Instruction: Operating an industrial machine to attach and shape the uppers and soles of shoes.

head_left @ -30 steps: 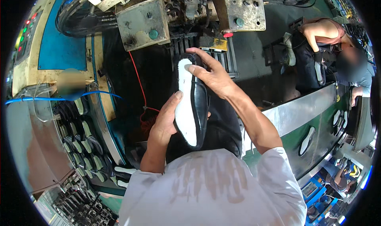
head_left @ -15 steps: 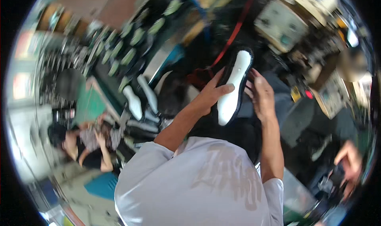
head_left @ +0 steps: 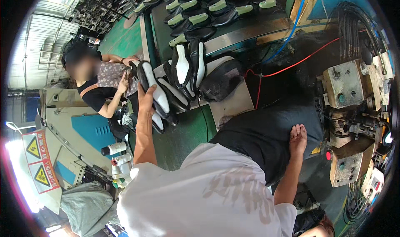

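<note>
As the left hand (head_left: 146, 98) grasps one white-soled black shoe (head_left: 160, 96), left of the dark cloth (head_left: 221, 83), thumb across the sole, slippage is possible: single-handed grip. Neighbouring shoes (head_left: 182, 68), likewise left of the cloth, crowd close; a bump could shift them. Right hand (head_left: 298, 141): below right of the cloth, against dark trousers (head_left: 250, 128), fingers loosely curled, nothing visible within. Hidden: left fingers behind the shoe. Unclear: whether it touches others.
</note>
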Available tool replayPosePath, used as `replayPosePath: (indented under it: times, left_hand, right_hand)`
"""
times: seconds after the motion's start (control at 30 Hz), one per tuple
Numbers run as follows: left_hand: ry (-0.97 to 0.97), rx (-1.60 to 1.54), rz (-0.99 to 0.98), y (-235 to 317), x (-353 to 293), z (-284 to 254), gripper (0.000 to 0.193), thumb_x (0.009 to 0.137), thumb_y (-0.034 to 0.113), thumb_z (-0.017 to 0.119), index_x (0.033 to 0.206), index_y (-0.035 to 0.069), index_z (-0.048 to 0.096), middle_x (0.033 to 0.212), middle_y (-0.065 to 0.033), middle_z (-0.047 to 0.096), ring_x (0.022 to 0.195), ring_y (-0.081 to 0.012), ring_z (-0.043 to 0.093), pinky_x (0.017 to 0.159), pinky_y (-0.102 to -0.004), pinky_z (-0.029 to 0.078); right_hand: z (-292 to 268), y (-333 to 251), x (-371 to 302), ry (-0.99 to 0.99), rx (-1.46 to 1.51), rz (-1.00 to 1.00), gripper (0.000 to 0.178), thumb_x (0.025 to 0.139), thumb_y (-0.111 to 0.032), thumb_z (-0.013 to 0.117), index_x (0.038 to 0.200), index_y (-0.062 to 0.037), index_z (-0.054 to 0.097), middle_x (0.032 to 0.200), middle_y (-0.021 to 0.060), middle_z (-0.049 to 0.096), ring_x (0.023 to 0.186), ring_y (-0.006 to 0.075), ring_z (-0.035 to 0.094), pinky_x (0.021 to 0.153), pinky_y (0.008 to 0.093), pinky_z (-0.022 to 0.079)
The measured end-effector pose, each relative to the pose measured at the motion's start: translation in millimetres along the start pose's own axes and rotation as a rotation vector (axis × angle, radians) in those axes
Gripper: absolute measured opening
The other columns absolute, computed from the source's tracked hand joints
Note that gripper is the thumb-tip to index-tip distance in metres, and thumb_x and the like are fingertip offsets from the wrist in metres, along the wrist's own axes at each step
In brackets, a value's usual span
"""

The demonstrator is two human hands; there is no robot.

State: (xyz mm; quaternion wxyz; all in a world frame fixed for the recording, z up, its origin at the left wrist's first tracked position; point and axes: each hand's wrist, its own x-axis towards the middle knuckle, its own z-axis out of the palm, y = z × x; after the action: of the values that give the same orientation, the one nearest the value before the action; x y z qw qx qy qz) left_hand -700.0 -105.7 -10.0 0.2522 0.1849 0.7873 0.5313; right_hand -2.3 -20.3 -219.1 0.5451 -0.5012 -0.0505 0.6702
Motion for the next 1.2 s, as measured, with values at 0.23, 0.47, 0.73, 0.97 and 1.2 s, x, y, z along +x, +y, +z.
replayPosePath:
  times: [0.23,0.47,0.73,0.97,1.2]
  left_hand:
    - [-0.147,0.937,-0.199,-100.3,57.9,-12.3,0.065,0.103,0.036,0.073,0.148,-0.008,0.055,0.131,-0.0342,0.07,0.122,-0.0475,0.07,0.104,-0.0549,0.054]
    - [-0.296,1.594,0.273,10.5,88.3,47.0,0.045,0.107,0.04,0.066,0.126,0.0,0.072,0.129,-0.0295,0.074,0.112,-0.0489,0.072,0.09,-0.0552,0.058]
    - [-1.39,0.624,1.165,116.2,-131.6,405.0,0.046,0.117,0.017,0.054,0.16,0.0,0.054,0.147,-0.0243,0.064,0.13,-0.035,0.065,0.111,-0.0425,0.051]
    - [-2.382,0.507,1.645,109.4,-415.8,433.7,0.047,0.109,0.009,0.062,0.155,0.004,0.058,0.146,-0.0223,0.064,0.135,-0.0433,0.062,0.111,-0.0498,0.052]
    - [-2.51,0.647,1.77,72.7,-459.5,406.2,0.043,0.109,0.012,0.064,0.151,0.002,0.061,0.146,-0.0228,0.064,0.132,-0.0437,0.064,0.11,-0.0488,0.054]
  right_hand:
    - [-14.0,-7.0,-23.5,0.047,0.088,-0.061,0.046,0.111,-0.027,0.069,0.147,0.0,0.057,0.135,0.0164,0.071,0.118,0.0323,0.072,0.104,0.0446,0.061]
    - [43.9,-16.7,-74.0,0.025,0.088,-0.139,0.044,0.111,-0.02,0.064,0.148,0.0033,0.057,0.133,0.0256,0.073,0.119,0.0392,0.076,0.105,0.0488,0.064]
    - [-62.2,1.2,-209.5,0.656,-0.155,-0.593,0.035,0.111,-0.019,0.065,0.136,0.0051,0.069,0.108,0.014,0.081,0.099,0.0184,0.078,0.088,0.0352,0.063]
    - [-165.7,263.0,-508.2,1.982,-0.547,-0.072,0.039,0.098,-0.015,0.068,0.133,0.0009,0.074,0.123,0.0245,0.08,0.115,0.0366,0.078,0.103,0.0433,0.06]
    - [-72.2,479.2,-656.7,1.804,-0.428,0.956,0.109,0.085,-0.007,0.078,0.177,-0.0245,0.023,0.175,0.0333,0.028,0.16,0.0528,0.035,0.128,0.0548,0.041]
